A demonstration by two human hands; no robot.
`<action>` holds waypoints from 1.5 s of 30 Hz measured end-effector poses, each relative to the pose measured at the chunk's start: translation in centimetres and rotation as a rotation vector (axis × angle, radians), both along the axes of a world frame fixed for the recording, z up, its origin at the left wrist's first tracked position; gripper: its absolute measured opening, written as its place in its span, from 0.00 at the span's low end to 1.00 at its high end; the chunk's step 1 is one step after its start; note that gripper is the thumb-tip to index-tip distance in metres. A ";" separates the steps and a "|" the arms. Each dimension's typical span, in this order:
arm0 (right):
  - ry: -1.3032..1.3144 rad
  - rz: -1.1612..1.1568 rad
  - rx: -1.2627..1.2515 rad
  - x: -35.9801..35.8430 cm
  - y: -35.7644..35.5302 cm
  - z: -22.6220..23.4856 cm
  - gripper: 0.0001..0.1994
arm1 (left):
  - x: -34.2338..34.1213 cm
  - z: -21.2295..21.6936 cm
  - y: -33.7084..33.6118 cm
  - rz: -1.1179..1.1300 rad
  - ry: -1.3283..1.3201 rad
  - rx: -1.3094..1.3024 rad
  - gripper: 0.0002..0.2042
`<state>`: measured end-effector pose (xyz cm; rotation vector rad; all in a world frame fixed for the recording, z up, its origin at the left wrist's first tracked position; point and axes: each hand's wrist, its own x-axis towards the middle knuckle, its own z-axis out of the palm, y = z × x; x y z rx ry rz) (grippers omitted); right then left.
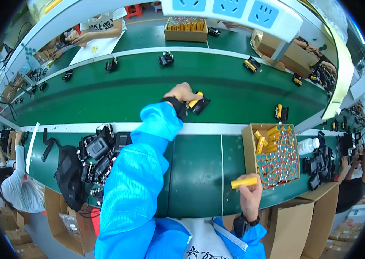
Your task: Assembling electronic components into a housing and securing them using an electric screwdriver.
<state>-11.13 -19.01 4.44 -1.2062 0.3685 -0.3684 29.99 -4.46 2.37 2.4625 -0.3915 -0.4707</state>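
Observation:
My left hand (182, 93) reaches out over the green conveyor belt (126, 93) and grips a black holder with a yellow cell in it (199, 103), which sits on the belt. A black strap circles that wrist above a blue sleeve. Close to my body, my right hand (250, 193) holds a yellow cylindrical cell (244, 182) level over the green workbench (195, 172), just left of an open cardboard box (248, 146) packed with upright cells and several loose yellow ones.
Several black holders lie spaced along the belt, one with a yellow cell (281, 112) to the right. A heap of black parts and cables (94, 157) sits at my left. Other people work at both sides and across the belt. A second cardboard box (186, 30) stands far across.

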 end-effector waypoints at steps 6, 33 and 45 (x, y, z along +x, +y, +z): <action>0.137 0.158 -0.244 -2.5 -2.0 1.4 0.19 | 12.7 -4.4 5.4 0.328 -0.502 0.212 0.13; 0.053 0.207 0.240 2.5 0.7 -0.4 0.09 | -29.6 2.4 0.5 -0.624 -0.605 0.169 0.04; 0.166 0.303 -0.115 1.5 2.3 -1.4 0.09 | -28.5 3.4 2.4 -0.295 0.038 -0.614 0.06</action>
